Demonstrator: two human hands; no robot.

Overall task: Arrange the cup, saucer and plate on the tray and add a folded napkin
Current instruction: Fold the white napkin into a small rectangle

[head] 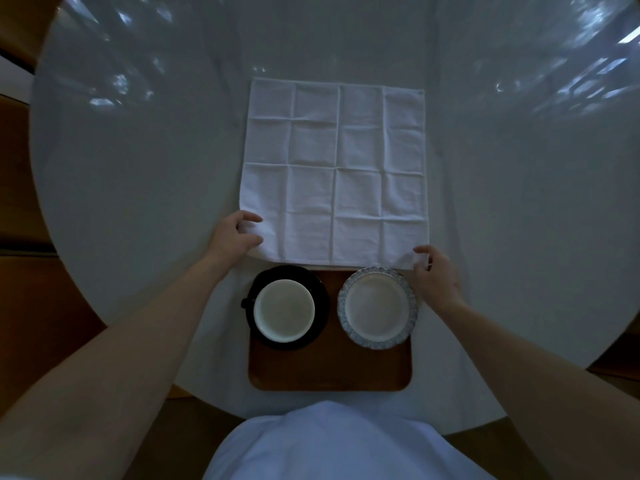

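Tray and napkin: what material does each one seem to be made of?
Tray: probably wood, reddish-brown, smooth with a soft sheen and rounded corners. Napkin: white woven cloth, likely cotton or linen; it lies flat, matte, with a grid of sharp fold creases.

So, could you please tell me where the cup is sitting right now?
In the head view, the cup sits on the dark saucer at the tray's far left, beside the patterned plate.

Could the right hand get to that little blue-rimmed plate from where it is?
Probably yes. The right hand is pinching the napkin corner right beside the plate on the tray, with nothing between them; it would have to release the napkin first.
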